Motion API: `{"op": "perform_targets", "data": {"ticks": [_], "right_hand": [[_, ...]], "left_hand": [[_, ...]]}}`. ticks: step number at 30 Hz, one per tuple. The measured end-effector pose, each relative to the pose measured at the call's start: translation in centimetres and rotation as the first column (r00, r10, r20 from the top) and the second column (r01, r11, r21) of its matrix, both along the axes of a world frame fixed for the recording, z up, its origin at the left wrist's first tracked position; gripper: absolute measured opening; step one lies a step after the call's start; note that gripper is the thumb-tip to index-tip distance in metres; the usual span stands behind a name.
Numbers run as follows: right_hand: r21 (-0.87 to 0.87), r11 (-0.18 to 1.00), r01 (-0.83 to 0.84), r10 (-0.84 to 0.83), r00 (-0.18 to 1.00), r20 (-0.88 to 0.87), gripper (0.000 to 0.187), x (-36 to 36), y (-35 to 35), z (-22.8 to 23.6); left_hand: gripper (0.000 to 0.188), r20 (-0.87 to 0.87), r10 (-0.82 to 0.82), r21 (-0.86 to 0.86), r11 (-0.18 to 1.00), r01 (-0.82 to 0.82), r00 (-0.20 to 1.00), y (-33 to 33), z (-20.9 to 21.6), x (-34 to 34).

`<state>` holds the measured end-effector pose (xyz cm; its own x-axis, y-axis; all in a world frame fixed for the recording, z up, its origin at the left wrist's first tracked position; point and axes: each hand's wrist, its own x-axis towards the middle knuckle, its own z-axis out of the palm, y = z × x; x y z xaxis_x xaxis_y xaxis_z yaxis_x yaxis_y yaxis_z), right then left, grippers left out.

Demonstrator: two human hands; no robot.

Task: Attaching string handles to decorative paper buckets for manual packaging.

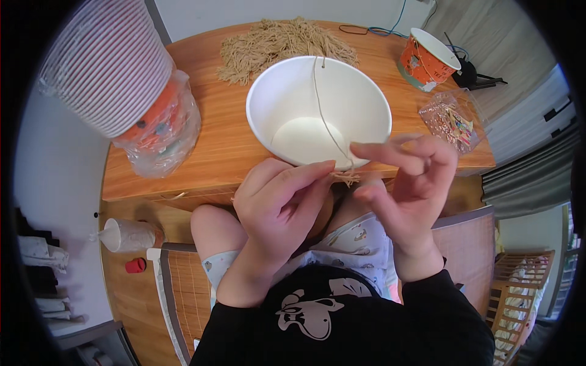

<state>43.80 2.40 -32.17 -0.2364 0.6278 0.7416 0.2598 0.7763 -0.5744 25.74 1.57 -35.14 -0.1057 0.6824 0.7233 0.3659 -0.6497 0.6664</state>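
Twine (319,105) strung across white bucket (278,107), upper ctr of frame, is pinched by L hand (278,198) near lower rim; fingers of R hand (421,186) are spread wide. Knotting is prob. underway; frayed end (348,179) must be gripped next.

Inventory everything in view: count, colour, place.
White bucket: one, white, table centre
Cord: one, tan, across that bucket
Cord heap: one, tan, table back
Bucket stack: one, orange-white, table left
Patterned bucket: one, orange, back right
Bag: one, clear, table right
Dark item: one, black, back right
Table: one, brown, centre
Wrapped container: one, whitish, floor left
Red object: one, red, floor left
Curtain: one, grey, right
Crib: one, brown, lower right
Clothes: several, mixed, left
Left grip: one, bare, pinching cord
Right grip: one, bare, open
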Motion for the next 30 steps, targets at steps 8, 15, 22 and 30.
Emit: {"op": "perform_targets", "data": {"ticks": [8,15,22,30], "right_hand": [[0.17,0.978,0.119,-0.13,0.99,0.058,0.047,0.3,1.3,-1.2],[0.184,0.969,0.165,-0.207,0.949,0.239,0.052,0.6,0.0,2.4],[0.162,0.969,0.187,-0.219,0.952,0.212,0.042,2.1,-0.6,3.3],[0.046,0.985,0.164,-0.17,0.958,0.23,0.036,4.7,-0.7,4.4]], "left_hand": [[0.024,-0.047,0.011,0.042,0.999,-0.009,0.999,0.2,0.5,0.3],[0.029,-0.15,0.019,0.083,0.997,-0.007,0.989,0.0,1.0,0.7],[0.026,-0.206,-0.033,0.12,0.991,0.059,0.978,0.5,1.5,0.9],[0.023,-0.355,0.067,0.204,0.979,0.007,0.933,0.9,2.5,0.9]]}}
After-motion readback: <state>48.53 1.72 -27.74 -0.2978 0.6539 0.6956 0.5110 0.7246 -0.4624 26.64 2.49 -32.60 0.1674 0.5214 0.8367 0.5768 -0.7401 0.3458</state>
